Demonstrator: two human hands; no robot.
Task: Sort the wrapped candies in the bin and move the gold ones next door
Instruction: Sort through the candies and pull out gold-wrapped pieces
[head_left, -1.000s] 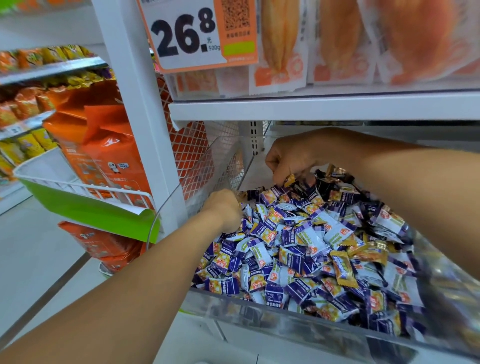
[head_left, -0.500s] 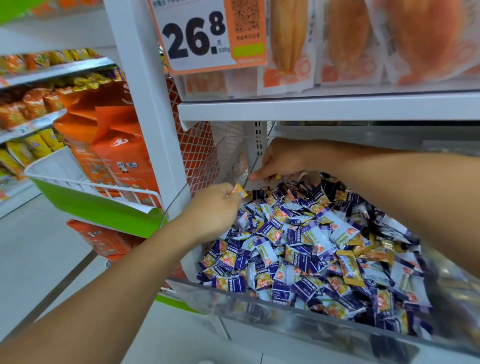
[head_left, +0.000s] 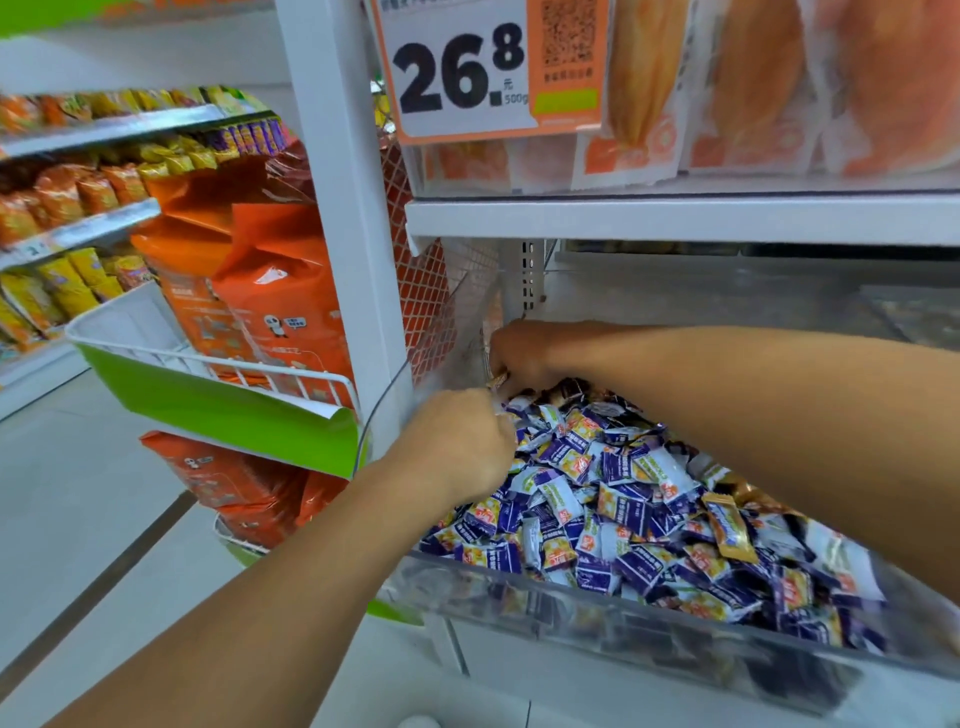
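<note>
A clear plastic bin (head_left: 623, 623) on the lower shelf holds a heap of purple-and-white wrapped candies (head_left: 613, 499). A gold-wrapped candy (head_left: 730, 525) lies among them toward the right. At the bin's back left corner my right hand (head_left: 524, 353) pinches a small gold candy (head_left: 500, 378) just above the heap. My left hand (head_left: 457, 447) sits over the left edge of the heap with its back to me and its fingers curled. The gold candy it held a moment ago is hidden behind the hand.
A white shelf post (head_left: 343, 208) stands left of the bin beside a red mesh panel (head_left: 431, 291). The shelf above (head_left: 675, 218) carries a 26.8 price tag (head_left: 457, 73). A green-fronted wire basket (head_left: 218, 410) with orange bags (head_left: 280, 301) juts out at the left.
My left hand lifted a gold candy off the heap, then dropped back to its left edge. My right hand moved further into the back left corner, still pinching gold candy.
</note>
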